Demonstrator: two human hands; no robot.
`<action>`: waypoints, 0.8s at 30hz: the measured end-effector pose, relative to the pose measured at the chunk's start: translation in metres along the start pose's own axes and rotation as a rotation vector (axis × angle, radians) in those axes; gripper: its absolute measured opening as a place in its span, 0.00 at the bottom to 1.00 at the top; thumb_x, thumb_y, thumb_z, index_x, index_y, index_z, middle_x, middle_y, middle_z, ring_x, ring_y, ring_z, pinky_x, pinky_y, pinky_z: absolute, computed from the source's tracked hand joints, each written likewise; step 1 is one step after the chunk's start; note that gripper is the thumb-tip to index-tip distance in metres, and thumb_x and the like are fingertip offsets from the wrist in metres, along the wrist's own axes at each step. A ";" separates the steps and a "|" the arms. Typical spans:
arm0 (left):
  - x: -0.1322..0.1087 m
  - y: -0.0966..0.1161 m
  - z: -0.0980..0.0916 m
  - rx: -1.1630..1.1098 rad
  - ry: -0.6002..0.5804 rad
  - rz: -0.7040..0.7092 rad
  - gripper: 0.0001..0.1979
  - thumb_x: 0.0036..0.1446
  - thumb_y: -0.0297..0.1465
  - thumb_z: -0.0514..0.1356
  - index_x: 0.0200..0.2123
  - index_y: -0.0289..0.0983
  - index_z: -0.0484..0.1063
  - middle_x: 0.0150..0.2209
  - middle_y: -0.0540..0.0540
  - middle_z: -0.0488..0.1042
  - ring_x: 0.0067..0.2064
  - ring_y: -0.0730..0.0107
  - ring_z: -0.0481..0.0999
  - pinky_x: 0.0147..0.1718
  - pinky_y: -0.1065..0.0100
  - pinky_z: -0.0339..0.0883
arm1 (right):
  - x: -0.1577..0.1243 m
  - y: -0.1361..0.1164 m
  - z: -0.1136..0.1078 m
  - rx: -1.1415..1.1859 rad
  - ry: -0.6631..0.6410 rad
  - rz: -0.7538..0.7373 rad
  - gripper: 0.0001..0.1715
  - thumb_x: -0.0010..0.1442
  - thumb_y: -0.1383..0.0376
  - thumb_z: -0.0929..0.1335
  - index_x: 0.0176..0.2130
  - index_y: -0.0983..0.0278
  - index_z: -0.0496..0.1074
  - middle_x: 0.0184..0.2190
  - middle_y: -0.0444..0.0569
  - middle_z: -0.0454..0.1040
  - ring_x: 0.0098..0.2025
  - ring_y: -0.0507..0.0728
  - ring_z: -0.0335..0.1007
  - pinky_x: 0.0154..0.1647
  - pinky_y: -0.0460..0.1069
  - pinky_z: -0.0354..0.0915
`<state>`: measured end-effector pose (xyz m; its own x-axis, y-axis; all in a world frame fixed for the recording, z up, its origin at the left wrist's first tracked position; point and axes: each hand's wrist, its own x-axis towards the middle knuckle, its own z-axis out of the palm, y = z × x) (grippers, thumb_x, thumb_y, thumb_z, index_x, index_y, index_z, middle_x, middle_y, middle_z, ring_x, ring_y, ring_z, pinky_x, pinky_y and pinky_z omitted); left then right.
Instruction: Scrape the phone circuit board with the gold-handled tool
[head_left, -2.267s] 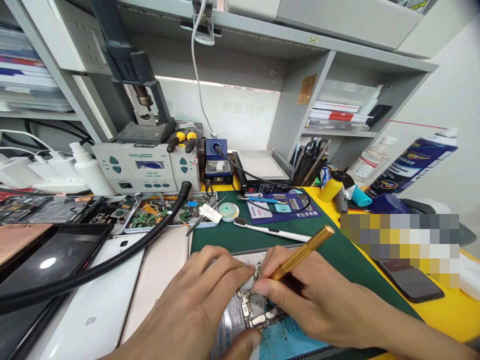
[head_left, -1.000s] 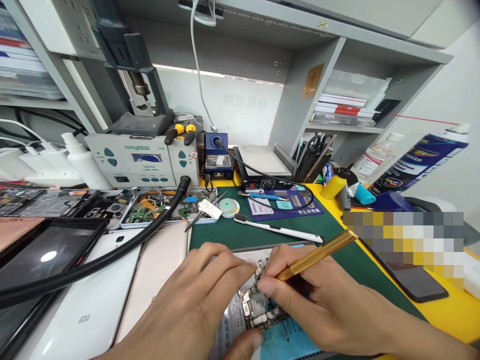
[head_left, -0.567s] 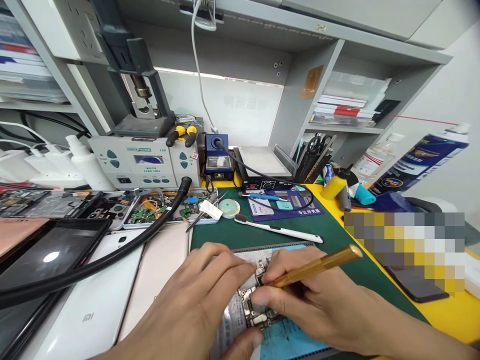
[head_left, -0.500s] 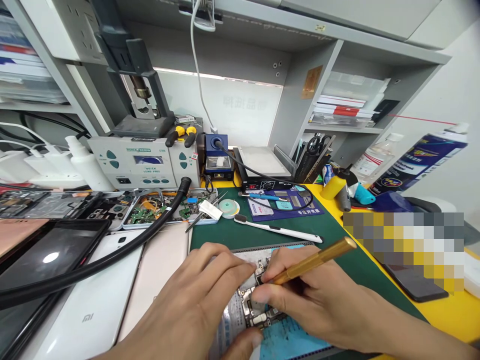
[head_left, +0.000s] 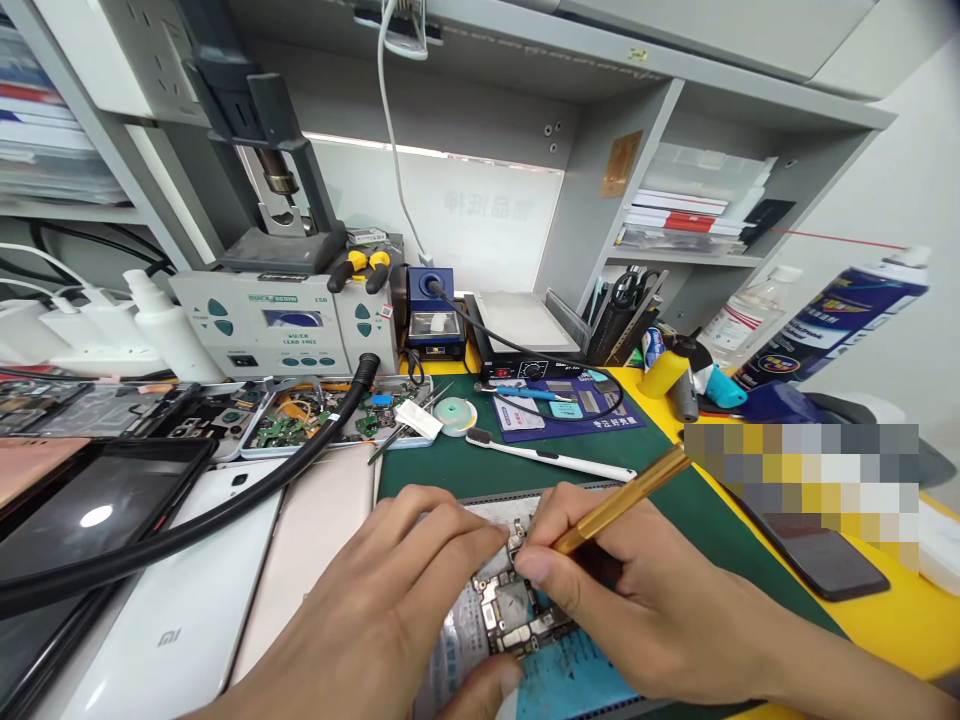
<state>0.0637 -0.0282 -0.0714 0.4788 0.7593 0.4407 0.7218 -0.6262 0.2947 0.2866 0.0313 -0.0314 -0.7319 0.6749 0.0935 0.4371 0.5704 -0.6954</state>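
An opened phone (head_left: 504, 612) with its circuit board exposed lies on the green mat (head_left: 675, 520) close in front of me. My left hand (head_left: 390, 610) rests on the phone, fingers and thumb pressed against its left side. In my right hand (head_left: 637, 600), fingers pinch a gold-coloured screwdriver (head_left: 622, 498), its tip down on the board near the top edge and its handle slanting up to the right.
A white toothbrush (head_left: 551, 458), tweezers (head_left: 401, 432) and a parts tray (head_left: 315, 420) lie beyond the phone. A black hose (head_left: 225, 505) crosses phones stacked at left. The rework station (head_left: 285, 330) stands behind. A dark phone (head_left: 817, 560) and spray can (head_left: 832, 320) sit right.
The screwdriver's handle swung down towards the right, then back up and left, while its tip stayed on the board. My left hand kept its hold on the phone.
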 end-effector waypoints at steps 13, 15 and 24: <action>0.003 -0.001 -0.001 -0.002 0.027 -0.008 0.30 0.51 0.31 0.67 0.57 0.43 0.63 0.50 0.50 0.75 0.53 0.62 0.72 0.50 0.65 0.73 | 0.001 -0.001 -0.003 0.006 -0.046 0.006 0.11 0.70 0.63 0.62 0.34 0.61 0.63 0.27 0.40 0.63 0.27 0.51 0.60 0.30 0.47 0.59; 0.001 0.000 -0.002 -0.003 0.001 -0.012 0.30 0.51 0.31 0.68 0.56 0.43 0.64 0.49 0.50 0.75 0.52 0.63 0.72 0.50 0.65 0.73 | 0.001 0.000 -0.002 0.021 -0.062 0.017 0.11 0.71 0.62 0.61 0.35 0.61 0.63 0.27 0.41 0.63 0.27 0.51 0.61 0.29 0.47 0.59; 0.007 -0.002 -0.003 -0.011 0.027 0.002 0.28 0.51 0.31 0.67 0.55 0.43 0.66 0.50 0.49 0.75 0.52 0.63 0.73 0.50 0.66 0.73 | 0.000 0.000 -0.005 0.090 -0.096 0.059 0.11 0.71 0.61 0.61 0.35 0.61 0.63 0.28 0.42 0.62 0.28 0.52 0.59 0.31 0.47 0.59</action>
<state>0.0646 -0.0224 -0.0663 0.4663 0.7532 0.4639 0.7154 -0.6296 0.3031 0.2893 0.0336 -0.0285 -0.7549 0.6557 -0.0146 0.4353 0.4842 -0.7590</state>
